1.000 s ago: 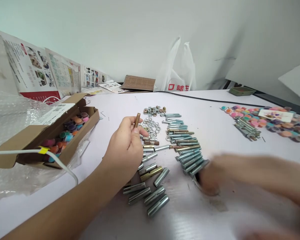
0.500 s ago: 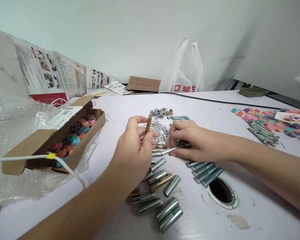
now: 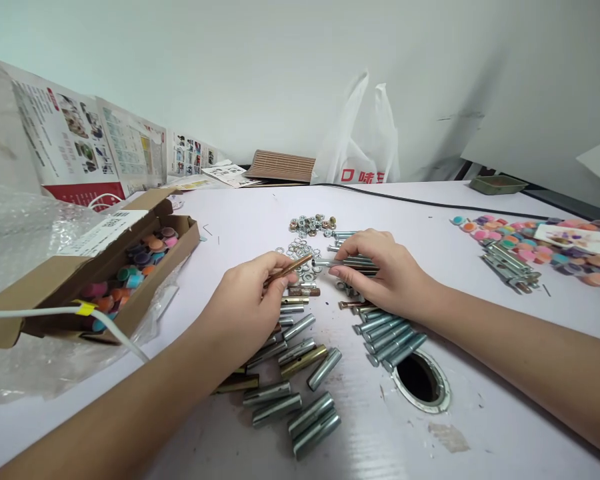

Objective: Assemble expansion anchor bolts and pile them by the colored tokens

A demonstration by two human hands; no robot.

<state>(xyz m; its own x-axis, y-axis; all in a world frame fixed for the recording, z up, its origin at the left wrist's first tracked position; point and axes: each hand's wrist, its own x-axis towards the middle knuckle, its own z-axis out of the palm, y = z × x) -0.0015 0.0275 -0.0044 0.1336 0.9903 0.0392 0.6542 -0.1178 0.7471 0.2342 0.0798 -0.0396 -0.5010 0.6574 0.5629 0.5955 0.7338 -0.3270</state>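
Note:
My left hand (image 3: pixel 250 297) is closed on a copper-coloured metal rod (image 3: pixel 294 264), tilted with its tip towards the right. Between the thumb and fingers of my right hand (image 3: pixel 383 270) is a silver metal sleeve (image 3: pixel 326 263), lying almost level. Its end is close to the rod's tip; I cannot tell whether they touch. Behind the hands lie loose washers (image 3: pixel 296 249) and a cluster of nuts (image 3: pixel 312 225). Silver and brass-coloured slotted sleeves (image 3: pixel 304 361) spread out in front of my left hand. A row of bolts (image 3: pixel 387 341) rests below my right hand.
To the left, an open cardboard box (image 3: pixel 187 243) of coloured caps sits on bubble wrap, a white cable (image 3: pixel 117 331) crossing it. Further right are a round table hole (image 3: pixel 443 403), assembled bolts (image 3: pixel 510 267) and scattered coloured caps (image 3: pixel 480 233). A plastic bag (image 3: pixel 365 150) stands behind.
My right hand has picked up a silver sleeve from the table and raised it towards the left hand. The copper-coloured rod has swung from upright to slanting right. The view has shifted slightly.

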